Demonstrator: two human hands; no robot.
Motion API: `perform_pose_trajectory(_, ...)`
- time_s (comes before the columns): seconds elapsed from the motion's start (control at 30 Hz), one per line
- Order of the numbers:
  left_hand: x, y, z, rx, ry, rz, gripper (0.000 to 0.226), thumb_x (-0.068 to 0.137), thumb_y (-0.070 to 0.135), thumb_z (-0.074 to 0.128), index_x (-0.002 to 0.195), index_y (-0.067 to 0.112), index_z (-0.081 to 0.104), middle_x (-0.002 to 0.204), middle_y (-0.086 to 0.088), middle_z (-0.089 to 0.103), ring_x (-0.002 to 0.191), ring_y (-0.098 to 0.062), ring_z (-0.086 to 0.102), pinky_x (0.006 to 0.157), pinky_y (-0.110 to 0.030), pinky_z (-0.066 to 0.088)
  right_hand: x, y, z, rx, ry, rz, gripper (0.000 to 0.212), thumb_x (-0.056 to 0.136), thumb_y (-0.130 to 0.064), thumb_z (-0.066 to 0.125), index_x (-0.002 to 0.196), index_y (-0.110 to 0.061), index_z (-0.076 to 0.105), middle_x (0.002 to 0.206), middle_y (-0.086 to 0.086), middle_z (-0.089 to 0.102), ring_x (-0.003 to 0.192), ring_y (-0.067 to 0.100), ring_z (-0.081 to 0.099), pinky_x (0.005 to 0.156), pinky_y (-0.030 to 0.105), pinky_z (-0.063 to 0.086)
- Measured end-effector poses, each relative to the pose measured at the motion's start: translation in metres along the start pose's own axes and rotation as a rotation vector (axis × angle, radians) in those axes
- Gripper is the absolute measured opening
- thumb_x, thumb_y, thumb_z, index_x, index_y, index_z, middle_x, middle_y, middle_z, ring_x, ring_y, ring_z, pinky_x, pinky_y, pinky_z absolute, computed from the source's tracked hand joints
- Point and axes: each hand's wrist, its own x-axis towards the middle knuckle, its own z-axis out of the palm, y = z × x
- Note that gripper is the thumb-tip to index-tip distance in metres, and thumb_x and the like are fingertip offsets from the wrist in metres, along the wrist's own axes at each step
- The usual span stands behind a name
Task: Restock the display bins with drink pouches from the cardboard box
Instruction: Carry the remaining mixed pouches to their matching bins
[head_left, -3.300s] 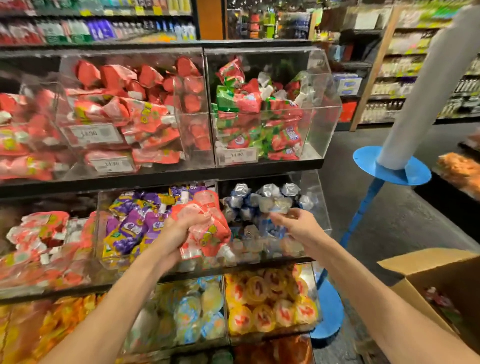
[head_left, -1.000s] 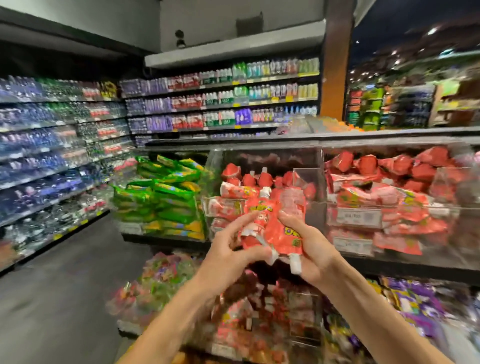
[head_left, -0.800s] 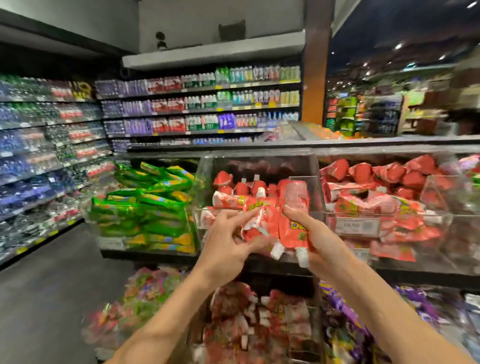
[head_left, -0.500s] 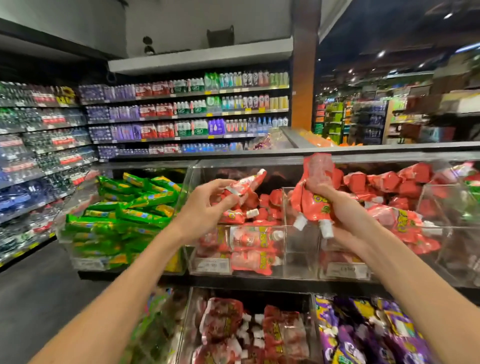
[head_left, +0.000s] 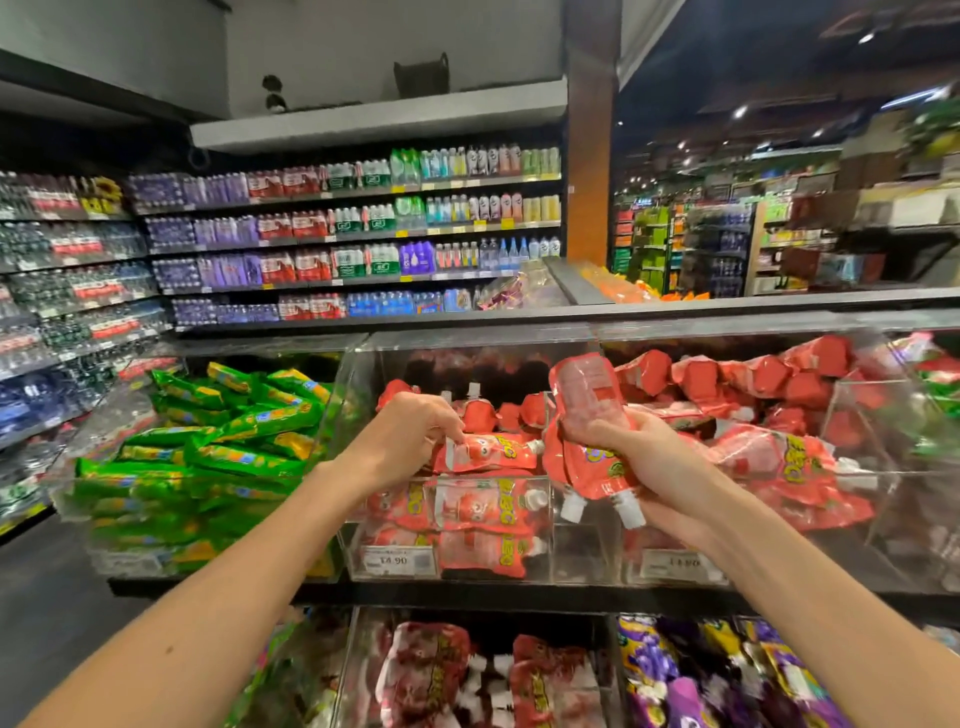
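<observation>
We are pinching one red drink pouch (head_left: 491, 452) flat onto the acrylic bin's (head_left: 584, 551) stack with our left hand (head_left: 410, 439), our right hand (head_left: 647, 460) gripping the spare pouches (head_left: 584, 400) alongside, ready for feeding.

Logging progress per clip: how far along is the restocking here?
Done: the clear bin already holds a front stack of red pouches. In hand: the left hand pinches one red pouch atop that stack; the right hand grips a bundle of red pouches, spouts down. Left: that bundle is not yet binned; the cardboard box is out of view.
</observation>
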Motion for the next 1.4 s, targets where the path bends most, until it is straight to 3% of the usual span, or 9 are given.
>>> perform_pose_trajectory(0.17, -0.001, -0.01, 0.002, -0.023, 0.183, -0.011, 0.042, 0.072, -0.026, 0.055, 0.083, 0.007, 0.08, 0.097, -0.008, 0.076, 0.094, -0.02, 0.07, 0.086, -0.017, 0.05, 0.001, 0.001, 0.006, -0.002, -0.017, 0.012, 0.05, 0.07, -0.015, 0.076, 0.116, 0.001, 0.063, 0.097, 0.019, 0.074, 0.08, 0.026, 0.073, 0.066, 0.031, 0.057)
perform_pose_trajectory(0.47, 0.018, 0.031, -0.009, 0.367, -0.294, 0.008, 0.057, 0.089, -0.012, 0.046, 0.126, 0.026, 0.068, 0.131, 0.003, 0.057, 0.117, -0.018, 0.044, 0.099, -0.037, 0.042, -0.002, -0.001, 0.021, 0.01, 0.009, 0.051, 0.051, 0.073, -0.019, 0.077, 0.12, -0.003, 0.064, 0.102, 0.017, 0.074, 0.088, 0.028, 0.072, 0.078, 0.039, 0.056)
perform_pose_trajectory(0.6, 0.006, 0.047, -0.018, -0.479, -0.047, -0.248, 0.034, 0.102, 0.024, 0.054, 0.135, 0.021, 0.06, 0.111, 0.001, 0.071, 0.09, -0.006, 0.064, 0.082, -0.025, 0.051, -0.008, -0.003, 0.025, 0.053, -0.05, 0.068, 0.039, 0.077, -0.017, 0.071, 0.113, -0.001, 0.068, 0.106, 0.02, 0.073, 0.088, 0.027, 0.073, 0.077, 0.036, 0.059)
perform_pose_trajectory(0.67, -0.004, 0.057, -0.02, -0.837, -0.121, -0.398, 0.041, 0.1, 0.04, 0.053, 0.131, 0.014, 0.061, 0.103, -0.003, 0.072, 0.079, -0.009, 0.066, 0.067, -0.028, 0.055, -0.011, -0.001, 0.032, 0.067, -0.091, 0.093, 0.037, 0.079, -0.017, 0.068, 0.111, 0.001, 0.069, 0.107, 0.02, 0.073, 0.087, 0.026, 0.073, 0.076, 0.035, 0.06)
perform_pose_trajectory(0.77, -0.022, 0.071, -0.022, -1.014, -0.265, -0.507, 0.062, 0.086, 0.063, 0.056, 0.117, 0.01, 0.067, 0.108, -0.008, 0.073, 0.082, -0.018, 0.066, 0.063, -0.028, 0.053, -0.014, 0.004, 0.045, 0.115, -0.16, 0.139, 0.04, 0.083, -0.024, 0.067, 0.115, 0.0, 0.07, 0.117, 0.023, 0.069, 0.104, 0.033, 0.069, 0.095, 0.045, 0.054)
perform_pose_trajectory(0.9, -0.046, 0.079, -0.028, -1.14, -0.242, -0.614, 0.036, 0.091, 0.039, 0.066, 0.114, 0.011, 0.066, 0.094, -0.006, 0.076, 0.073, -0.017, 0.069, 0.054, -0.025, 0.052, -0.016, 0.015, 0.056, 0.131, -0.191, 0.198, 0.038, 0.088, -0.027, 0.063, 0.115, -0.002, 0.07, 0.119, 0.024, 0.067, 0.108, 0.035, 0.068, 0.099, 0.05, 0.051)
perform_pose_trajectory(1.13, -0.068, 0.058, -0.056, -0.96, 0.055, -0.623, 0.046, 0.077, 0.004, 0.078, 0.116, 0.018, 0.059, 0.095, -0.007, 0.071, 0.072, -0.019, 0.064, 0.064, -0.038, 0.052, -0.011, 0.004, 0.051, -0.062, -0.069, 0.124, 0.048, 0.073, -0.025, 0.076, 0.112, 0.001, 0.066, 0.097, 0.017, 0.075, 0.077, 0.024, 0.071, 0.077, 0.04, 0.058)
perform_pose_trajectory(1.27, -0.06, 0.048, -0.08, -0.946, 0.265, -0.554, 0.04, 0.077, -0.002, 0.072, 0.11, 0.015, 0.056, 0.1, -0.01, 0.066, 0.071, -0.015, 0.067, 0.062, -0.027, 0.056, 0.003, -0.003, 0.03, -0.23, -0.064, -0.022, 0.095, 0.051, -0.091, 0.063, 0.099, -0.009, 0.065, 0.073, -0.012, 0.075, 0.064, 0.001, 0.07, 0.1, 0.054, 0.046)
perform_pose_trajectory(1.4, -0.044, 0.042, -0.081, -0.41, 0.393, -0.281, 0.044, 0.072, 0.015, 0.086, 0.104, 0.023, 0.057, 0.096, 0.009, 0.064, 0.083, 0.0, 0.062, 0.069, -0.012, 0.052, 0.013, -0.006, 0.044, -0.093, 0.071, -0.007, 0.041, 0.087, -0.047, 0.065, 0.116, -0.019, 0.06, 0.109, 0.019, 0.072, 0.094, 0.032, 0.072, 0.09, 0.052, 0.055)
